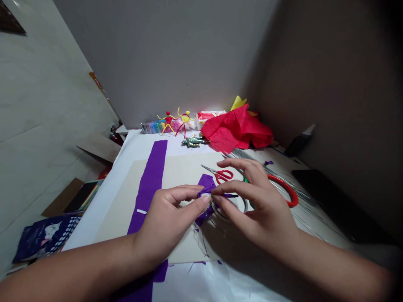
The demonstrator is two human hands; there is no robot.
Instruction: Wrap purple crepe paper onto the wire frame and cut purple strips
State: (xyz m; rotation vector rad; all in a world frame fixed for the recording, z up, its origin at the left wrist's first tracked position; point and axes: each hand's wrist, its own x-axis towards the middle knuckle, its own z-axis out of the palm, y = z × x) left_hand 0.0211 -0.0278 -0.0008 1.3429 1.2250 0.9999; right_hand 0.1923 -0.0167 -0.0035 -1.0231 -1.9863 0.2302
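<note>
Pinching purple cloth (205,188), left grip (163,216) and right grip (262,199) meet above white tabletop (189,285), grey wall (176,63) behind.

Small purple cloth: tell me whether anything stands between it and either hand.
Nothing visible does: the left hand and right hand both have fingertips on the small purple cloth. The red scissors lie beyond them.

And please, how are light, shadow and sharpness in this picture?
Head view: a dark shadow lies below the right hand; head view: the upper right corner fades almost to black; head view: the purple fabric in the left hand looks soft.
</note>
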